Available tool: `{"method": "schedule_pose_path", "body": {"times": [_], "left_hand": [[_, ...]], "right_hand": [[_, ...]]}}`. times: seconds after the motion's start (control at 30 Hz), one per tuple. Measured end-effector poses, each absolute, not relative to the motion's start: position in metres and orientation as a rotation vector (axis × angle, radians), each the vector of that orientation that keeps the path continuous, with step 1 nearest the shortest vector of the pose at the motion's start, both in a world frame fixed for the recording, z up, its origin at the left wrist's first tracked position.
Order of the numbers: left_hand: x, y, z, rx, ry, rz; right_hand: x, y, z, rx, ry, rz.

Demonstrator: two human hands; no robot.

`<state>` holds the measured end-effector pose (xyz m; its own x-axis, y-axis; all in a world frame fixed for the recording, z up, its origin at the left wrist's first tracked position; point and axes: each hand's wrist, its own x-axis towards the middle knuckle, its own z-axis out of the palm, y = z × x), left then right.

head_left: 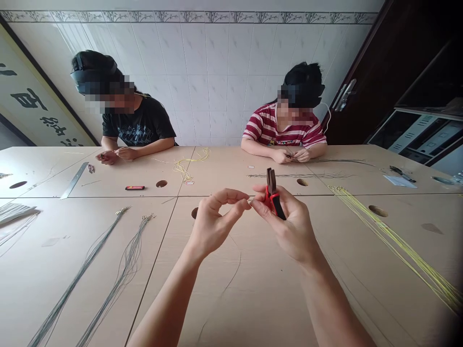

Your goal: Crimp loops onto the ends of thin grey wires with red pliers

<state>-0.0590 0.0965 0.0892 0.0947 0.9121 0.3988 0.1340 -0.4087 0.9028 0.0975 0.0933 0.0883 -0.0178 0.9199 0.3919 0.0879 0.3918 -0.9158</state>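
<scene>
My right hand (289, 217) is closed around a pair of pliers (273, 193) with red and black handles. The dark jaws of the pliers point up and away from me. Thumb and fingertip of my left hand (217, 219) are pinched together, almost touching the right fingertips. A thin dark cord (239, 262) trails from beneath the left hand down toward me over the table. Its end appears to be in the left pinch; the small piece between the fingertips is too fine to make out.
Grey cord bundles (104, 246) lie on the left and yellow cords (390, 236) on the right of the table (253, 308). Opposite, two people sit working with their hands. A metal ruler (74, 180), a red-and-black stick-like item (135, 188) and cable holes (161, 183) are farther back.
</scene>
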Motion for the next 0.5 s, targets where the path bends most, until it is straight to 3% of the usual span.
{"method": "schedule_pose_path", "body": {"times": [0.5], "left_hand": [[-0.062, 0.0987, 0.0897, 1.624, 1.014, 1.347]], "right_hand": [[0.0946, 0.0909, 0.0887, -0.986, -1.529, 0.781]]}}
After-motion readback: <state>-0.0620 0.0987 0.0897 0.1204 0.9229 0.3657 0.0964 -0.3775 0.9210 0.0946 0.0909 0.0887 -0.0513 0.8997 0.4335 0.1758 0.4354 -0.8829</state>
